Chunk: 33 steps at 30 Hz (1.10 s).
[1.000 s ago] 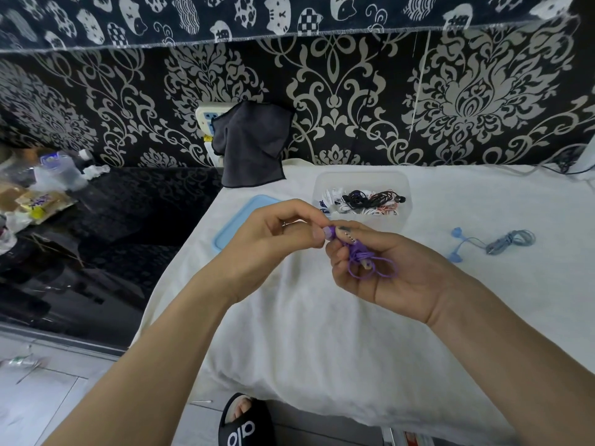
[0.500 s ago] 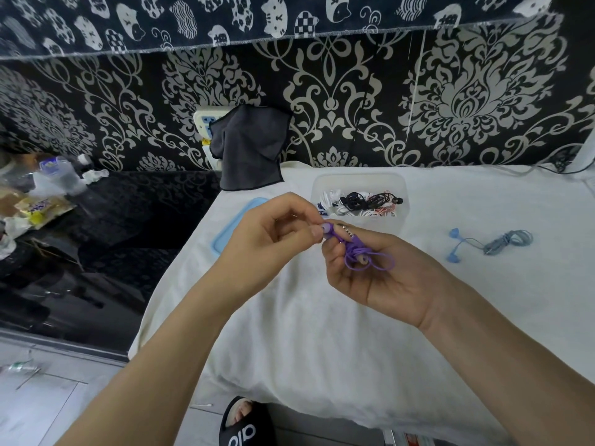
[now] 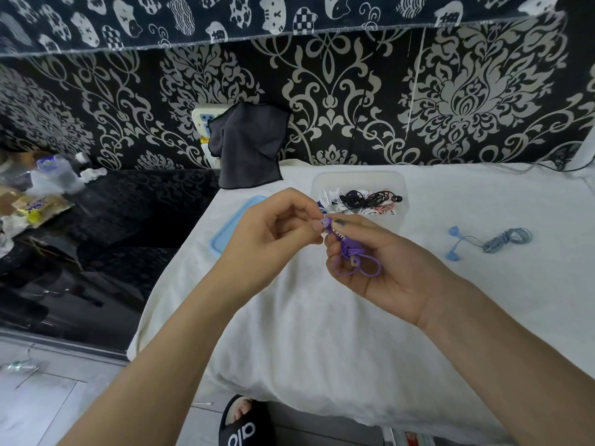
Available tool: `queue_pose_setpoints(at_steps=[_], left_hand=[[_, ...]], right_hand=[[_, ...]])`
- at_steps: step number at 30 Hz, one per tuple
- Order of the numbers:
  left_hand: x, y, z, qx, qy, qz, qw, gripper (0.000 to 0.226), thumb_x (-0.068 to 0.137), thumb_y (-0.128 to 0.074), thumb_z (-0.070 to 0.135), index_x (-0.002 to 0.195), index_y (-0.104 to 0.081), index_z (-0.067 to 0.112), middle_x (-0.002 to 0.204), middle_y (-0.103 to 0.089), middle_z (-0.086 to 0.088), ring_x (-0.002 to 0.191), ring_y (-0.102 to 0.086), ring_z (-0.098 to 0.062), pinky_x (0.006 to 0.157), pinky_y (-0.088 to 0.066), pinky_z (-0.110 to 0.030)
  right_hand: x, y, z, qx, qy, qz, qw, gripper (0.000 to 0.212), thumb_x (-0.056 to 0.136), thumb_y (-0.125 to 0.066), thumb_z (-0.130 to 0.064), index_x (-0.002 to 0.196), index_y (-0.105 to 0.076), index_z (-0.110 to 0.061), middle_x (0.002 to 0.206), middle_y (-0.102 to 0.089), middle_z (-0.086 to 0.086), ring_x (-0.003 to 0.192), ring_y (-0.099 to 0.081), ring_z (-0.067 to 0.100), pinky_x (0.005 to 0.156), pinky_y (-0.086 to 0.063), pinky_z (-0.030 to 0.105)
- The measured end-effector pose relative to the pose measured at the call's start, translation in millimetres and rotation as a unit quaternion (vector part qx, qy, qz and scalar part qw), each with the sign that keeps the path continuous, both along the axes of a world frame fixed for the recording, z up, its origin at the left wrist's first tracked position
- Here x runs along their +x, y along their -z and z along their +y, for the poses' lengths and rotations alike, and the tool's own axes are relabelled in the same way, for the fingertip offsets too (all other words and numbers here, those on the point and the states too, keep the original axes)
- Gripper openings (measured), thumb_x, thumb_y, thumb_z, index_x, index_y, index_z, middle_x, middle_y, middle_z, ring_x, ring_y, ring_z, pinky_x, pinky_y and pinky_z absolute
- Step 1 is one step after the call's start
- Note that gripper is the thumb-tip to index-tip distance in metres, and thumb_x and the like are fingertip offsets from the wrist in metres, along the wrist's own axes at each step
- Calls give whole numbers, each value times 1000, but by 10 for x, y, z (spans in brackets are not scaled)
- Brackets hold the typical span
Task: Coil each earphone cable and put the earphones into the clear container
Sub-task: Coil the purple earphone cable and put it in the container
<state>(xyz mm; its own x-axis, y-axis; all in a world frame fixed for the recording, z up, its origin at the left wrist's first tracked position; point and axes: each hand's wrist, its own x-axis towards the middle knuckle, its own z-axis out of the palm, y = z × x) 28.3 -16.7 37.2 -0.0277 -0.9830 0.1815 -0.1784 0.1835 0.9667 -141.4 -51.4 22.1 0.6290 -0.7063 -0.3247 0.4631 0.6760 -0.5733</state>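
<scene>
Both hands have crept a bit closer to the box. Nearest, the right hand (image 3: pixel 383 268) curls round the purple earphones (image 3: pixel 352 255), a small bundle with loops hanging. The left hand (image 3: pixel 273 239) pinches its top end. Just past them sits the clear container (image 3: pixel 359 180); the right hand is nearer.
</scene>
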Motion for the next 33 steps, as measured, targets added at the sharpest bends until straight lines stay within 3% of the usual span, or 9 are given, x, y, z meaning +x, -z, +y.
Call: queue_pose_setpoints(at_steps=[7, 14, 23, 28, 33], left_hand=[[-11, -23, -18, 18, -10, 9, 1000, 5, 91, -63, -7, 92, -62, -3, 75, -65, -14, 69, -64, -19, 75, -55, -29], [-35, -15, -39, 38, -16, 36, 999, 2, 87, -61, 1, 88, -63, 2, 75, -64, -15, 67, -62, -17, 72, -54, -27], [-46, -7, -60, 59, -35, 55, 996, 16, 92, -62, -6, 80, -61, 3, 80, -68, -18, 72, -63, -22, 73, -55, -31], [-58, -25, -63, 87, -24, 113, 990, 7, 80, -66, 6, 75, -60, 5, 80, -67, -18, 67, -62, -21, 71, -55, -30], [-29, -7, -67, 94, -2, 130, 987, 2, 85, -63, 8, 83, -65, 8, 81, -66, -15, 73, -61, -23, 76, -54, -31]], right_hand=[[11, -1, 10, -47, 15, 38, 998, 11, 93, -61, -5, 102, -68, -7, 79, -66, 5, 61, -60, 12, 58, -53, 24], [37, -6, 34, -89, 40, 68, 993, 9, 93, -61, -6, 97, -69, -8, 75, -66, 2, 60, -60, 11, 61, -53, 24], [55, -21, 57, -152, 89, 123, 977, 6, 93, -64, -7, 92, -70, -9, 71, -62, 3, 60, -60, 14, 64, -50, 27], [63, -34, 77, -203, 125, 145, 960, 10, 94, -64, -5, 88, -70, -10, 70, -65, 5, 61, -58, 15, 62, -49, 31], [54, -52, 68, -160, 95, 103, 977, 18, 93, -64, -6, 80, -75, -14, 72, -63, 5, 62, -59, 14, 66, -48, 29]])
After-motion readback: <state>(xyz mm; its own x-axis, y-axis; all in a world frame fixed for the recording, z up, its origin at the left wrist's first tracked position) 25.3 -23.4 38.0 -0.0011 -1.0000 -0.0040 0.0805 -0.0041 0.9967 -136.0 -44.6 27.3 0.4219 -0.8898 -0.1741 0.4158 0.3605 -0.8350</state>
